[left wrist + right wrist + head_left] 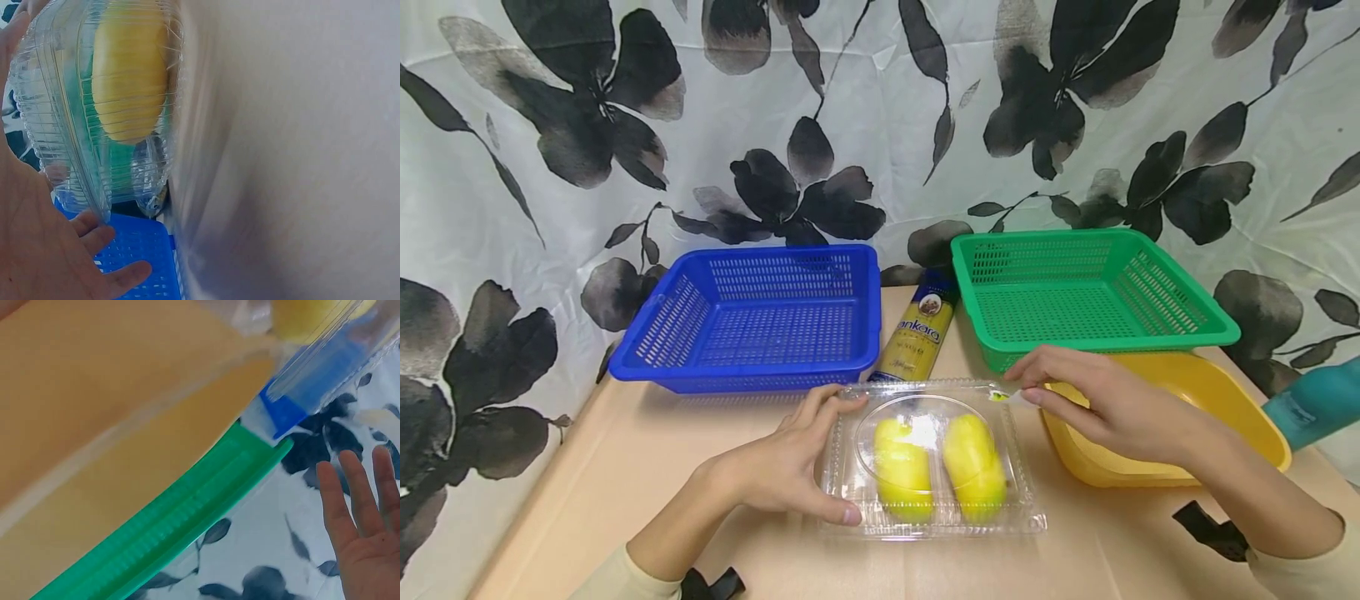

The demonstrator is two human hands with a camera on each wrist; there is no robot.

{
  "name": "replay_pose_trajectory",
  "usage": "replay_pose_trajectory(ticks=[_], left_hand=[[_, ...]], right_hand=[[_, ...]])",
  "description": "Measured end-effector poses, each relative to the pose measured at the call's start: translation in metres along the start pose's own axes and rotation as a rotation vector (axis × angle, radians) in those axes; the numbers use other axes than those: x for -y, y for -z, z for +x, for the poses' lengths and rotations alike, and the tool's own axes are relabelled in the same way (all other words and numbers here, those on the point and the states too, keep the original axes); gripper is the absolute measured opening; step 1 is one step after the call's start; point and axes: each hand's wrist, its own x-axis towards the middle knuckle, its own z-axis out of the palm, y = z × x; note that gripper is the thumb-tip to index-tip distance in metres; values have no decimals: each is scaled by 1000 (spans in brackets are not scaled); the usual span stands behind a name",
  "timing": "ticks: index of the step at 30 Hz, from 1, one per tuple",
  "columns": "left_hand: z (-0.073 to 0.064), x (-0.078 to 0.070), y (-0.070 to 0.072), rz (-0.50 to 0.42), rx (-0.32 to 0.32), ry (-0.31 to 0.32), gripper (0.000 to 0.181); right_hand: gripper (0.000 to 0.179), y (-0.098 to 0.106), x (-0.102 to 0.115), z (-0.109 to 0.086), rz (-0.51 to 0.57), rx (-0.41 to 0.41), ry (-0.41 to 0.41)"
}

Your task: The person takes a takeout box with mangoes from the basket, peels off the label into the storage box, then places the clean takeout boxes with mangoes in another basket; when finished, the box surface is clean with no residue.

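Note:
A clear plastic clamshell container (pixel 936 533) lies closed on the table, with two smooth yellow oblong pieces that look like fruit (pixel 902 471) inside. My left hand (pixel 778 471) grips its left side, thumb at the near corner and fingers at the far one. In the left wrist view the container's ribbed side (pixel 62 144) stands beside the palm. At the far right corner my right hand (pixel 1101 400) pinches a small whitish sticker with a green and yellow print (pixel 1000 397) between thumb and index finger. Spread fingers of that hand (pixel 359 506) show in the right wrist view.
Behind stand a blue basket (pixel 745 377) and a green basket (pixel 1097 340), with a yellow pasta packet (pixel 917 333) between them. A yellow-orange basin (pixel 1120 477) lies under the right forearm. A teal bottle (pixel 1315 404) is at the far right. Patterned cloth (pixel 887 108) hangs behind.

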Motion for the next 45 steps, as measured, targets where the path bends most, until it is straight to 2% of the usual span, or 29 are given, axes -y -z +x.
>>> replay_pose_trajectory(ticks=[6,10,20,25,33,37,41,45], left_hand=[[1,0,0,17,-4,-5,119],[1,0,0,16,2,6,119],[0,1,0,6,9,31,118],[0,2,0,11,9,26,118],[1,2,-1,7,10,22,119],[1,2,-1,0,9,16,119],[2,3,-1,-20,8,6,118],[2,4,-1,-43,15,2,119]], right_hand=[[39,10,-14,-9,-7,-18,32],[40,18,-22,-14,0,-14,16],[34,33,-45,-27,-36,47,-73],[32,38,-61,-38,-52,88,-145],[23,40,-85,-54,7,143,-233],[19,40,-95,-59,23,191,-238],[15,39,-103,-63,-20,253,-260],[18,37,-111,-67,-104,277,-298]])
